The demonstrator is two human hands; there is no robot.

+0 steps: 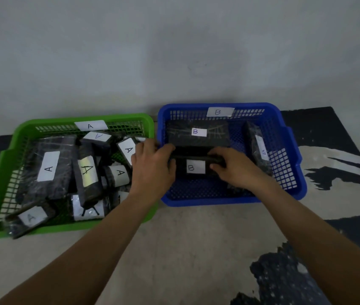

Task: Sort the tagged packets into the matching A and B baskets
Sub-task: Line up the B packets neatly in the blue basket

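Left hand (pixel 152 166) and right hand (pixel 234 170) reach forward, arms nearly straight. Each curls its fingers round one end of a black packet (pixel 194 167) tagged "B", held low inside the blue basket (pixel 196 105) labelled "B". Beside it, packets tagged "A" fill the green basket (pixel 119 117), labelled "A".

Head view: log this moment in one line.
left hand grips B-tagged packet | right hand grips same packet | packet in blue B basket

Green basket (pixel 5 164), blue basket (pixel 293 150), black packets (pixel 198 137) — white tags (pixel 48 166), grey-and-black patterned rug (pixel 339 172)
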